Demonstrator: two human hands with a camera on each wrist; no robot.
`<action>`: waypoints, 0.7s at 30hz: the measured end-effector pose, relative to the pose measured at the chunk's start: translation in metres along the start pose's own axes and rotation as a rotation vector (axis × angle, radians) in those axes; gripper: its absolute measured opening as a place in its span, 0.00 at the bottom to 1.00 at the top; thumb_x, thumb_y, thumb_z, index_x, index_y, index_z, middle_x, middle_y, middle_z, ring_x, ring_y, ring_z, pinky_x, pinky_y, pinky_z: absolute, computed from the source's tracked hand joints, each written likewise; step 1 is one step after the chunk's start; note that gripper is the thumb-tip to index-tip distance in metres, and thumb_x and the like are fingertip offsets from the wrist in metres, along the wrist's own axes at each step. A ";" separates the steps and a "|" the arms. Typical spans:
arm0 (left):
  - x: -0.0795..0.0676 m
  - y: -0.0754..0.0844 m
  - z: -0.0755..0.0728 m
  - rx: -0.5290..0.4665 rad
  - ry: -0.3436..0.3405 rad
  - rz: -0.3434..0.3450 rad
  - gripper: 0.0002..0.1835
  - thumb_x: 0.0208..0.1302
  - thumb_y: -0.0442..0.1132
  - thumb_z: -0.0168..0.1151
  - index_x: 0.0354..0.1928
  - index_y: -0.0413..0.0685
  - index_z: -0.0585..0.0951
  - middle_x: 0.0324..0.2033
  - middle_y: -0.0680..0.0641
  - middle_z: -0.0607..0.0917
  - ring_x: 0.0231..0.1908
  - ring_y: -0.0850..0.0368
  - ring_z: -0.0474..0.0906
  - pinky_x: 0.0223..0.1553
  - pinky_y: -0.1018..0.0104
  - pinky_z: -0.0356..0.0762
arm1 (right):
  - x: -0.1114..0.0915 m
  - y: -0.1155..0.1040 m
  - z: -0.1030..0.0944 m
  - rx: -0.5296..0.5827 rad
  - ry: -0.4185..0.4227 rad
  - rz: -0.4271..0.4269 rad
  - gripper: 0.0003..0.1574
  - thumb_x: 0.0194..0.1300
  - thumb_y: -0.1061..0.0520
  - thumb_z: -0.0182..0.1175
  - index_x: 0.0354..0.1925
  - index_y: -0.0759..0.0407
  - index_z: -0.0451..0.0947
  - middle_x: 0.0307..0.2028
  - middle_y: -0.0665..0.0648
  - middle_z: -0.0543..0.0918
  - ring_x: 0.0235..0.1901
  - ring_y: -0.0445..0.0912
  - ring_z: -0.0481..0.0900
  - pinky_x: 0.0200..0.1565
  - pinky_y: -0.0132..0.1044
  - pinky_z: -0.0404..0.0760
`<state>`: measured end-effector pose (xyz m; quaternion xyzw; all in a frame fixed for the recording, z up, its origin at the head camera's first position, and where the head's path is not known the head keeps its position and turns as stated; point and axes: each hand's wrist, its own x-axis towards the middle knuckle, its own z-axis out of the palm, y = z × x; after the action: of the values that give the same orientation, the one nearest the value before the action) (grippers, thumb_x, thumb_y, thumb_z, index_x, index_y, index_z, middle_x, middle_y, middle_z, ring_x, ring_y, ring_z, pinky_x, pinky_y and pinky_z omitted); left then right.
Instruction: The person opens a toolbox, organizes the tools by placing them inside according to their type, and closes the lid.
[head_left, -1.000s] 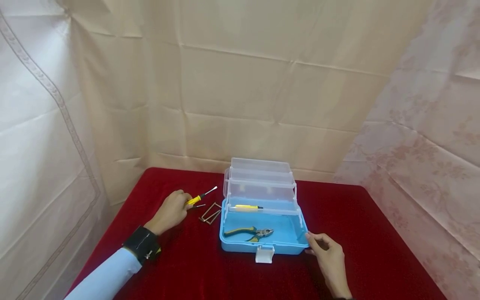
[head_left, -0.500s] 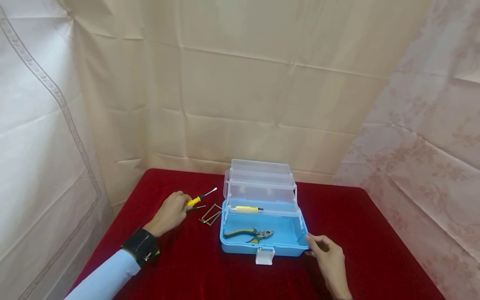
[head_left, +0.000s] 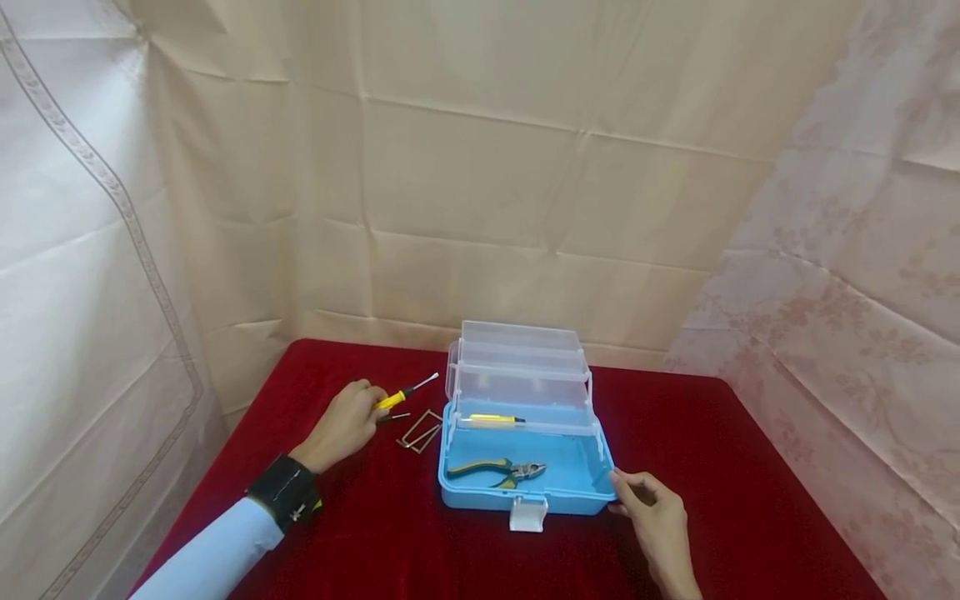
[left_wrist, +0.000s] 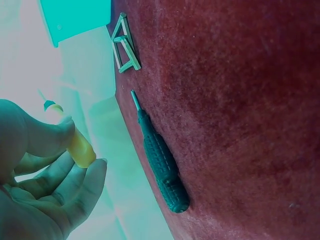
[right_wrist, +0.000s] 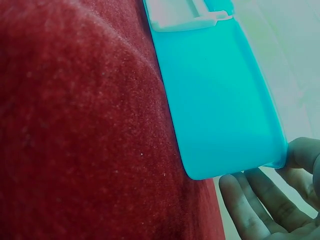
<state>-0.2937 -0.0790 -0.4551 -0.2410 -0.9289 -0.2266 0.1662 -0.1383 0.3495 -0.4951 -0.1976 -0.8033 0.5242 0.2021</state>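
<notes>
Left hand (head_left: 345, 421) pinches a yellow, black-collared screwdriver (head_left: 391, 401); right hand (head_left: 657, 515) grips an open, light-blue toolbox (head_left: 573, 503).

Left curtain (head_left: 82, 217): brightly lit, its upper part almost washed to white.
Back curtain (head_left: 480, 183): evenly lit, its creases picked out by soft shading.
Table (head_left: 750, 500): rendered deep red and rather dim in the head view, fine texture lost.
Left wrist view: tinted teal; the area beyond the left hand (left_wrist: 50, 192) is bleached by glare, while the grip of the dark screwdriver (left_wrist: 161, 161) is clearly resolved.
Yellow screwdriver (left_wrist: 81, 150): softly blurred.
Right wrist view: the toolbox (right_wrist: 220, 100) is shifted to vivid cyan, the area beyond overexposed.
</notes>
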 end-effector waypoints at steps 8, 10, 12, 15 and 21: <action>0.004 0.005 -0.002 0.017 -0.008 0.007 0.10 0.58 0.33 0.68 0.42 0.39 0.84 0.29 0.51 0.76 0.32 0.57 0.71 0.36 0.64 0.72 | 0.000 0.001 0.000 0.003 0.006 -0.001 0.22 0.60 0.46 0.68 0.44 0.62 0.83 0.46 0.63 0.83 0.34 0.46 0.84 0.35 0.37 0.82; 0.005 0.007 -0.003 0.017 -0.005 0.008 0.10 0.58 0.33 0.68 0.42 0.39 0.84 0.29 0.51 0.76 0.32 0.57 0.70 0.35 0.64 0.72 | 0.000 0.002 0.000 0.010 0.005 -0.003 0.22 0.60 0.47 0.68 0.44 0.62 0.83 0.46 0.63 0.83 0.34 0.46 0.84 0.35 0.37 0.82; 0.006 0.008 -0.004 0.023 -0.005 0.003 0.11 0.58 0.33 0.68 0.43 0.39 0.84 0.29 0.51 0.76 0.31 0.57 0.70 0.35 0.65 0.72 | 0.000 0.002 0.001 0.016 0.002 -0.004 0.21 0.60 0.47 0.68 0.44 0.62 0.83 0.46 0.63 0.83 0.34 0.46 0.85 0.35 0.37 0.82; 0.007 0.011 -0.005 0.020 -0.008 -0.003 0.11 0.59 0.34 0.68 0.44 0.39 0.84 0.30 0.51 0.76 0.32 0.57 0.70 0.36 0.65 0.72 | 0.000 0.002 0.001 0.023 -0.001 0.000 0.21 0.60 0.48 0.68 0.44 0.62 0.83 0.46 0.63 0.84 0.33 0.46 0.84 0.35 0.36 0.82; 0.008 0.013 -0.005 0.012 -0.017 -0.007 0.12 0.59 0.35 0.69 0.45 0.40 0.84 0.31 0.51 0.77 0.33 0.57 0.70 0.37 0.65 0.72 | 0.000 0.002 0.001 0.008 0.000 0.008 0.22 0.61 0.47 0.68 0.44 0.62 0.83 0.46 0.63 0.83 0.34 0.47 0.84 0.35 0.36 0.82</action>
<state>-0.2925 -0.0682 -0.4433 -0.2385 -0.9325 -0.2195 0.1591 -0.1387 0.3496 -0.4971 -0.2003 -0.8003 0.5283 0.2009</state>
